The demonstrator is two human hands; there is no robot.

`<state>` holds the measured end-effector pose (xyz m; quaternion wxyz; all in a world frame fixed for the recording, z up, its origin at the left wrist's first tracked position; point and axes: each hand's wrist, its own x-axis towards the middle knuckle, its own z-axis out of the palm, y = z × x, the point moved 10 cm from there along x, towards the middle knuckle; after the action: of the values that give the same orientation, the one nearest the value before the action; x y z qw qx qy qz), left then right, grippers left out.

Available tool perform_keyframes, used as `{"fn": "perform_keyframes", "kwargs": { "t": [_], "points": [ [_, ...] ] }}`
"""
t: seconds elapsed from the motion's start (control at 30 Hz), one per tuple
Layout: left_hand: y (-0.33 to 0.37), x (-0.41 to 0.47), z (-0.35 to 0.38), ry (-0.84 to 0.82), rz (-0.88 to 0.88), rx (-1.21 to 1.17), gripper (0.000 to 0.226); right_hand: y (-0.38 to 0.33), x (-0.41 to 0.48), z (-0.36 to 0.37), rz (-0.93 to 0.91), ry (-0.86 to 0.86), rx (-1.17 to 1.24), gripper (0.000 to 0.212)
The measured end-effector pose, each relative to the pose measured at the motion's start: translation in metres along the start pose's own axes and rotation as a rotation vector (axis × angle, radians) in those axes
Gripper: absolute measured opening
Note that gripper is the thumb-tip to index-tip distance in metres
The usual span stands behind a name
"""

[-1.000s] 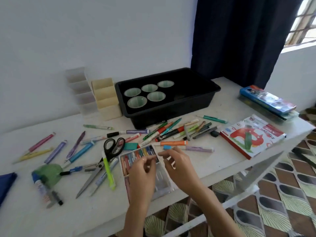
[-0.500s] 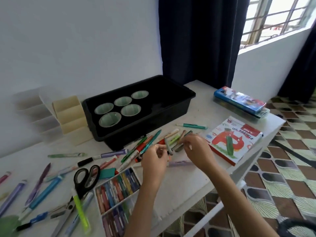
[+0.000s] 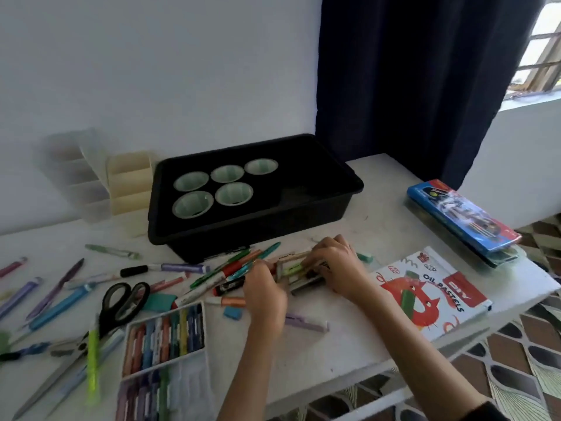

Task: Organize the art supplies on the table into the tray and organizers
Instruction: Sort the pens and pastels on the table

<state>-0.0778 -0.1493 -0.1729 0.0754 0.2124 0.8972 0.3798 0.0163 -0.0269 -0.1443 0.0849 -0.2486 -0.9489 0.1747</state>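
Head view: sorting is barely beginning, it seems, with the black plastic tray [image 3: 349, 180] holding only pale green cups [image 3: 233, 194] and the cream stepped organizer [image 3: 130, 183] apparently unfilled. Left hand [image 3: 264, 287] and right hand [image 3: 334, 265] are curling fingers round a cluster of coloured markers [image 3: 296, 270] on the white table [image 3: 334, 344], just before the tray.

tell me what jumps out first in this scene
The black tray at the back stands out, with five pale green cups in its left half. Just in front, the left hand and right hand hold a bunch of pens; the red-and-white oil pastels box lies to their right.
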Motion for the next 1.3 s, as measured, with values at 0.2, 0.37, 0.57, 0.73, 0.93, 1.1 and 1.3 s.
{"fn": "perform_keyframes", "kwargs": {
  "t": [0.2,0.37,0.57,0.73,0.93,1.1,1.3],
  "points": [
    [-0.001,-0.012,-0.024,0.128,-0.037,-0.275,0.014,-0.002,0.006,0.003,-0.123,-0.036,-0.087,0.024],
    [-0.012,-0.027,-0.045,0.165,-0.081,-0.412,0.008,-0.015,0.001,-0.004,-0.135,0.092,0.093,0.018],
    [-0.026,-0.049,-0.08,0.205,-0.005,-0.414,0.018,-0.063,-0.017,-0.002,-0.119,0.138,0.572,0.019],
    [-0.052,-0.068,-0.107,0.19,-0.036,-0.417,0.011,-0.104,-0.036,0.026,-0.091,0.028,0.725,0.046],
    [-0.099,-0.087,-0.136,0.124,-0.091,-0.354,0.039,-0.142,-0.062,0.058,-0.017,-0.061,0.838,0.041],
    [-0.122,-0.098,-0.152,0.101,-0.078,-0.309,0.035,-0.162,-0.085,0.073,0.036,-0.083,0.987,0.04],
    [-0.13,-0.103,-0.154,0.101,0.001,-0.209,0.039,-0.17,-0.098,0.086,0.059,-0.002,0.901,0.036]
  ]
}}
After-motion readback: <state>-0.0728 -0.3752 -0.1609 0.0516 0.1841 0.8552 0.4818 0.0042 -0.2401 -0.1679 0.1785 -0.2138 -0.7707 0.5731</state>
